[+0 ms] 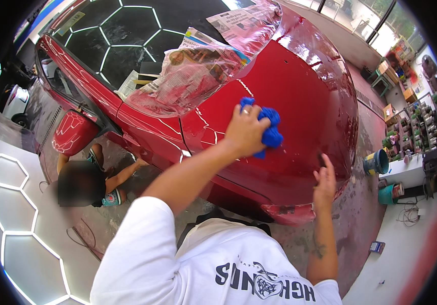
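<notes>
My left hand [246,133] grips a bunched blue cloth [270,127] and presses it on the glossy red hood [299,117] of a car. A ring shows on one finger. Farther right, my right hand [324,180] is at the hood's front edge, above the headlight [289,212], with its fingers stretched out. A small dark patch lies by its fingertips; I cannot make out what it is. Newspaper [177,76] under clear plastic film covers the base of the windshield, beyond the left hand.
A co-worker [81,183] crouches at the left beside the car, below the red side mirror [73,133]. At the right stand a dark bucket [376,162], a teal bucket [388,194] and racks of cans and bottles [416,127]. A small box [377,247] lies low on the right.
</notes>
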`<action>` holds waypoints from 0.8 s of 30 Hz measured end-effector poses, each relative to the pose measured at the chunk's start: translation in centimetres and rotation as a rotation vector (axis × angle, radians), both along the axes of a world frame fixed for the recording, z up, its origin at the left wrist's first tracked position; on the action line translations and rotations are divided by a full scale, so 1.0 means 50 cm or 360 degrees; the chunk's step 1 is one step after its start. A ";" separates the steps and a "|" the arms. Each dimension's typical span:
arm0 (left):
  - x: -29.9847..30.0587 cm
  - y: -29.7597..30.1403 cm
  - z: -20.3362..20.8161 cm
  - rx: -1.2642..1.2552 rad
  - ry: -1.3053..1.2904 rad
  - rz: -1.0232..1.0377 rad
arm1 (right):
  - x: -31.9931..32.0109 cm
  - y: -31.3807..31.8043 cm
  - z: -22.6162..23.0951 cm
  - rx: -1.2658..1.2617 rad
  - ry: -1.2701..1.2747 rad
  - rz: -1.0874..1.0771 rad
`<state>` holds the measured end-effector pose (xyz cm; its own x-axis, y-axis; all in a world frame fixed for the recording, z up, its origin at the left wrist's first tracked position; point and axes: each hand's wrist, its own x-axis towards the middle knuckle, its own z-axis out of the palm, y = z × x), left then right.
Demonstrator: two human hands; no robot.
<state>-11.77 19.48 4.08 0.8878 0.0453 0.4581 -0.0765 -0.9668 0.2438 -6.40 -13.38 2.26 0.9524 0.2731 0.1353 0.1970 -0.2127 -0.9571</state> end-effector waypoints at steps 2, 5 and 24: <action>0.028 0.125 0.033 0.0170 0.0048 -0.0027 | -0.041 0.150 0.018 -0.0323 -0.0430 0.0338; 0.088 0.237 0.119 0.0071 0.0211 -0.0183 | -0.118 0.333 0.048 -0.0748 -0.1030 0.0800; 0.089 0.349 0.106 -0.0546 -0.0261 -0.0716 | -0.178 0.535 0.065 -0.1270 -0.1292 0.1374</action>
